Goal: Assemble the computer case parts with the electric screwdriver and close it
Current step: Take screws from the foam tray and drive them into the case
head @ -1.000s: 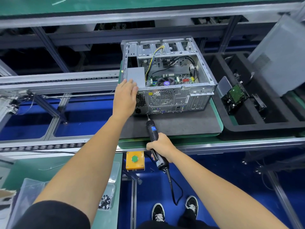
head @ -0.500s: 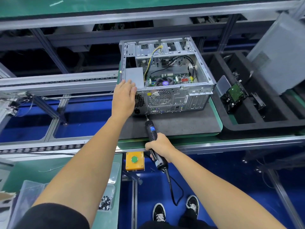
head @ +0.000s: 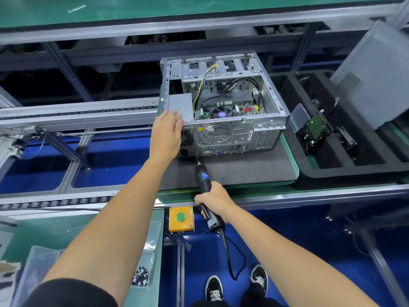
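Note:
An open grey computer case (head: 272,127) lies on its side on a dark pallet (head: 243,169), with the motherboard (head: 228,110) and cables showing inside. My left hand (head: 167,131) rests flat with straight fingers on the case's near-left corner, over the grey power supply (head: 180,103). My right hand (head: 213,201) grips a black corded electric screwdriver (head: 203,177). Its bit touches the lower edge of the case's rear panel near the left end. The grey side panel (head: 376,76) leans at the far right.
A black foam tray (head: 345,167) to the right holds a hard drive (head: 314,127) and small parts. A yellow box with a green button (head: 181,217) sits below the conveyor rail. A clear bin of screws (head: 141,274) lies at lower left. Conveyor rails run left.
Almost nothing moved: both hands keep their places, the screwdriver bit stays at the rear panel's lower edge, and the view shifted slightly.

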